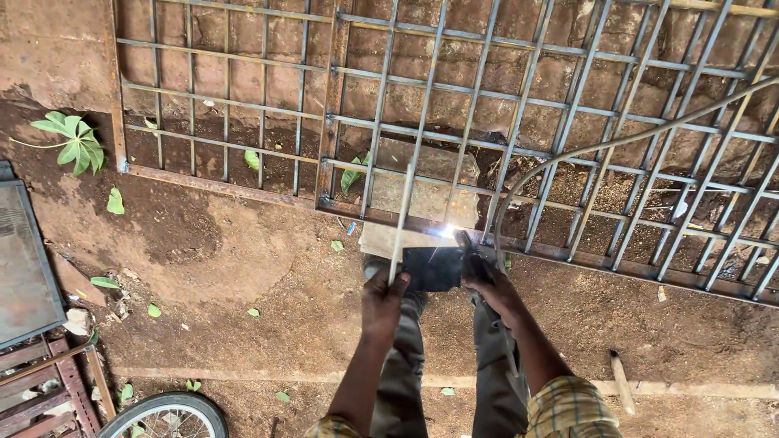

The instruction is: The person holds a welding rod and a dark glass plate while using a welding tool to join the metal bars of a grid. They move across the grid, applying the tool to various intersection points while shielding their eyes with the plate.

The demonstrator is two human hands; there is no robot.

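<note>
Hands first. Left hand (381, 304) is closed round the lower end of a thin steel bar (410, 174), which runs up and slightly rightward across the metal grille (560, 138). Right hand (487, 280) is clenched on a welding electrode holder (469, 250), its tip at a bright white arc (445, 232) on the grille's bottom rail. A dark rectangular shield plate (432, 268) sits between the two hands, just below the arc; which hand supports it cannot be told. A grey cable (568, 154) loops from the holder up and off to the right over the grille.

Grille: rust-brown frame, square mesh of thin bars, lying flat on red earth, with a pale stone slab (422, 199) beneath it at the weld point. Its lower edge runs diagonally from upper left to lower right, touching bare ground.

Open dirt lies left of the hands, scattered with green leaves (75, 139). Nearer the left edge stand a grey panel (24, 251), red metal framing (49, 385) and a bicycle wheel (166, 415). A short wooden handle (621, 381) lies well to the right.
</note>
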